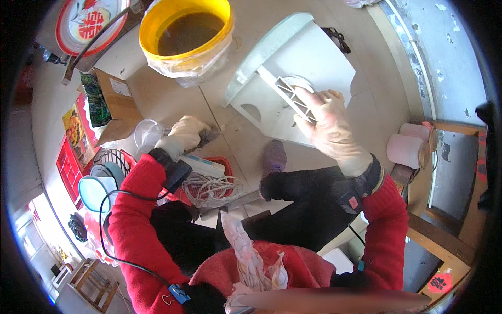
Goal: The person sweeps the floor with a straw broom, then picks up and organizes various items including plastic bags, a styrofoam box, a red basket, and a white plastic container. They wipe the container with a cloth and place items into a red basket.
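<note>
My right hand (327,117) grips a white ribbed plastic strip (288,94) between thumb and fingers. The strip slants across a large white plastic panel (325,59) with a pale green curved edge (270,51), which lies on the floor. A round opening shows under the strip, partly covered by my hand. My left hand (186,133) is low over the floor, fingers curled down beside a dark, blurred thing (210,135). Whether it holds that thing is hidden. Near its wrist stands a clear plastic cup (147,133).
A yellow bucket (147,35) with dark contents stands ahead. An open cardboard box (123,106) and a red basket (227,167) with pale cord (208,188) are on the left. Thread spools (406,149) stand at right. My shoe (273,157) is beside the panel.
</note>
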Demonstrator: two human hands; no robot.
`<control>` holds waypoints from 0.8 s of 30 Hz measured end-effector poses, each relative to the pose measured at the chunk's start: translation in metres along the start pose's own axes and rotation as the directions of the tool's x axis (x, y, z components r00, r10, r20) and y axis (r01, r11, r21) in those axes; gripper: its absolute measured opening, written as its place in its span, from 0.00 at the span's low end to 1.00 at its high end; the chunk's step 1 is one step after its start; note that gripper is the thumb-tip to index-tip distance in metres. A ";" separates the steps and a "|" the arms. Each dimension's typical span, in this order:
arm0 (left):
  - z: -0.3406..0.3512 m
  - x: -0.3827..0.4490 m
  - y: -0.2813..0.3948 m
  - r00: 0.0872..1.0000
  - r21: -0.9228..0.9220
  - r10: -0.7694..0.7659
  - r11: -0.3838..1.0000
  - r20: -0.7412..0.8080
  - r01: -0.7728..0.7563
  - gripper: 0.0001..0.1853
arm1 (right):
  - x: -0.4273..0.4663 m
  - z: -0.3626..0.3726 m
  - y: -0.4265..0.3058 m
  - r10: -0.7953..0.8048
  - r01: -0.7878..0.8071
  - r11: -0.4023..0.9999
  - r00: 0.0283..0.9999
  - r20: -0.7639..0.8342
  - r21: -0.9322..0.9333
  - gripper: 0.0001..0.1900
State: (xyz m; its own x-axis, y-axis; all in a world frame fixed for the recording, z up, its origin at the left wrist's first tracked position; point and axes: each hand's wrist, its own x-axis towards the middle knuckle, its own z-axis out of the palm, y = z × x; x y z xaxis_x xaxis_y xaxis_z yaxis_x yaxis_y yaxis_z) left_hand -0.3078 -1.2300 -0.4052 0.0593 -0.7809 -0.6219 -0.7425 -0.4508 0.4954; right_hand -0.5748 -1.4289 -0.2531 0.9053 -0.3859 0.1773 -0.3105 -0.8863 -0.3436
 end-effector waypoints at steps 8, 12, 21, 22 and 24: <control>0.039 0.092 0.076 0.944 -0.815 0.090 0.483 -0.318 -0.321 0.22 | 0.014 -0.014 0.015 0.094 -0.098 0.992 0.994 0.048 0.081 0.24; 0.064 0.178 0.116 0.844 -0.725 -0.235 0.647 -0.482 -0.235 0.26 | 0.017 -0.015 0.025 0.150 -0.161 0.975 0.985 0.080 0.153 0.25; 0.093 0.275 0.097 0.893 -0.372 -0.251 0.923 -0.374 0.104 0.23 | 0.027 -0.014 0.044 0.060 -0.086 0.987 0.980 0.187 0.136 0.28; 0.098 0.277 0.104 0.900 -0.339 -0.230 0.935 -0.369 0.100 0.22 | 0.027 -0.014 0.046 0.076 -0.105 0.985 0.978 0.195 0.141 0.28; 0.099 0.281 0.113 0.916 -0.280 -0.190 0.956 -0.353 0.090 0.22 | 0.026 -0.015 0.049 0.098 -0.129 0.982 0.973 0.211 0.137 0.28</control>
State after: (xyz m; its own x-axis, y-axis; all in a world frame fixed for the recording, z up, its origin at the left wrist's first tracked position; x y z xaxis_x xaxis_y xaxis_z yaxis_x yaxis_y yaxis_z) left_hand -0.4411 -1.4579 -0.5843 0.4307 -0.7823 -0.4500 -0.5176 -0.6226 0.5870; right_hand -0.5707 -1.4857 -0.2514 0.9112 -0.4082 -0.0561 -0.3819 -0.7856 -0.4868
